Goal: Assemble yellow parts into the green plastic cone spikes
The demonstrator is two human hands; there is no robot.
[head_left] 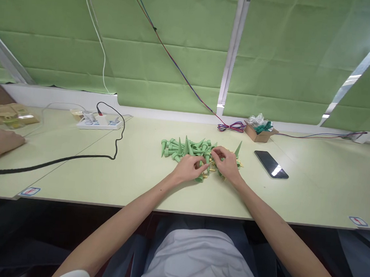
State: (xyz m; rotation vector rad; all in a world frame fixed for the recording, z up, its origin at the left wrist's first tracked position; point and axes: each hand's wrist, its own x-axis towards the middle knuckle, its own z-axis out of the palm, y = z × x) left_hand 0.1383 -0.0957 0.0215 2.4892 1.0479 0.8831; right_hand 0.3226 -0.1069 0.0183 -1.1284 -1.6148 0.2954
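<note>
A power strip (99, 126) lay at ten o'clock from the green spikes (180, 146) heaped on the table (137, 169), the left hand (188, 168) at their seven, fingers slightly parted, the right hand (227, 162) at their three, fingertips nearly together, either's hold unclear, a phone (268, 162) farther out.

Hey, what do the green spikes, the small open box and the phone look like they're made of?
Green spikes: probably molded plastic, satin finish, judging by their even color and repeated shape. Small open box: likely cardboard, matte, going by its plain brown sides. Phone: the face looks like glossy glass, since it mirrors a bright light, though glossy plastic film is possible.
</note>
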